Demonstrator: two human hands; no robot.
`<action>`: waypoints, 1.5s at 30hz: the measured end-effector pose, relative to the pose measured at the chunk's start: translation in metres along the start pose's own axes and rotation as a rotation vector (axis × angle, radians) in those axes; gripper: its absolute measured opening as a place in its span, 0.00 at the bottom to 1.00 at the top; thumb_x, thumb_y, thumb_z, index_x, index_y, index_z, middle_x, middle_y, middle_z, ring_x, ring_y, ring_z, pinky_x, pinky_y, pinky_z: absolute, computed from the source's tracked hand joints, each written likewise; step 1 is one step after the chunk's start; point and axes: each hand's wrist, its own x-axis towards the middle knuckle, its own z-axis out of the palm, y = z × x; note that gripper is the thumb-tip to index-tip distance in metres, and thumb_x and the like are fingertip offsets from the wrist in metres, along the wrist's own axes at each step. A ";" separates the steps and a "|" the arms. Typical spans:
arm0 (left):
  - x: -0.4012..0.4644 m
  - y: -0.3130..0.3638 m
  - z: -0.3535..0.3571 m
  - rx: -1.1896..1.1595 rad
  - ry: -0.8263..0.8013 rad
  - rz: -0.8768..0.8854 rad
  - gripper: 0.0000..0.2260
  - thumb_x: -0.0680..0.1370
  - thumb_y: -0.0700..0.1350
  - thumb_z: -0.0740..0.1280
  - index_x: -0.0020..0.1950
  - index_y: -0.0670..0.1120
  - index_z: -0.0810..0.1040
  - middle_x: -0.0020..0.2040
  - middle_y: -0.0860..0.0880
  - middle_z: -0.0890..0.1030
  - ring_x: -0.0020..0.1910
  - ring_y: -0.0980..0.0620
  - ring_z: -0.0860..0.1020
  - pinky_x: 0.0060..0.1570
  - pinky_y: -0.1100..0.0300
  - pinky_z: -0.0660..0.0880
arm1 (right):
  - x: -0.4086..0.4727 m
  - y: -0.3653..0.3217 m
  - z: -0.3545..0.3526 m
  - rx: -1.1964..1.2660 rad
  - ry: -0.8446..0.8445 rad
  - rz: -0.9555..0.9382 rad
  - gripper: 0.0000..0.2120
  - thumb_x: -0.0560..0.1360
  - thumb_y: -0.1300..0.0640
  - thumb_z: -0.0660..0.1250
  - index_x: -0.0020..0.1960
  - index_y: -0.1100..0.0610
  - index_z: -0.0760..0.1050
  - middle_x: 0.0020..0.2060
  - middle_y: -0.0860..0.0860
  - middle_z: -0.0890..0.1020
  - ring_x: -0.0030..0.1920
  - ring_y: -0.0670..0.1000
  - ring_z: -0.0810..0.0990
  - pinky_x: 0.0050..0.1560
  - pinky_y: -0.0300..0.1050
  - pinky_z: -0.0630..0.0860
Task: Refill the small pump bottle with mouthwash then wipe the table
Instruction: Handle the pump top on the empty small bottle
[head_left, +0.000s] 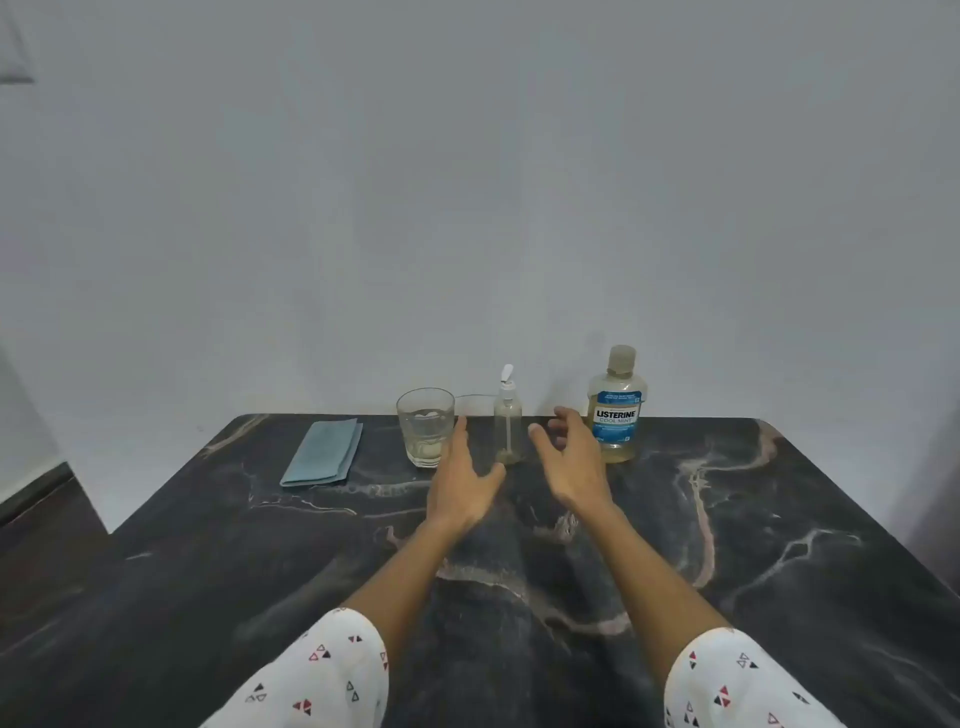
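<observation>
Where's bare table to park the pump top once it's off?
Free: the table right of the mouthwash bottle, the near half around the forearms, and left of the folded cloth. Crowded: the back row, where glass, pump bottle and mouthwash bottle stand close, with the left hand and right hand reaching in.

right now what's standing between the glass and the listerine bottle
The small pump bottle, upright, in the head view.

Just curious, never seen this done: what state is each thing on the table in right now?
Pump bottle: upright, pump on, nearly empty.
Listerine bottle: upright, capped.
Glass: upright, little liquid.
Blue cloth: folded flat.
Left hand: open, holds nothing.
Right hand: open, holds nothing.
</observation>
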 end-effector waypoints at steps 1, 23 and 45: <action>0.008 -0.002 0.004 -0.038 0.009 -0.029 0.38 0.76 0.50 0.68 0.78 0.49 0.48 0.77 0.46 0.58 0.74 0.45 0.62 0.69 0.45 0.65 | 0.007 0.002 0.003 0.012 0.004 0.010 0.25 0.78 0.47 0.62 0.71 0.55 0.63 0.64 0.52 0.74 0.61 0.53 0.74 0.61 0.53 0.73; 0.009 0.001 0.018 -0.268 0.093 0.087 0.16 0.70 0.54 0.73 0.55 0.51 0.76 0.50 0.57 0.81 0.51 0.60 0.79 0.54 0.62 0.76 | 0.015 -0.021 0.015 0.157 -0.051 -0.224 0.08 0.72 0.44 0.70 0.46 0.42 0.71 0.44 0.39 0.79 0.45 0.42 0.79 0.43 0.38 0.77; -0.241 -0.010 -0.081 -0.424 0.063 0.107 0.18 0.66 0.39 0.77 0.48 0.59 0.80 0.44 0.52 0.83 0.45 0.60 0.81 0.44 0.70 0.75 | -0.241 -0.071 0.006 0.443 -0.118 -0.240 0.03 0.77 0.50 0.64 0.50 0.45 0.71 0.42 0.42 0.81 0.42 0.44 0.81 0.39 0.34 0.74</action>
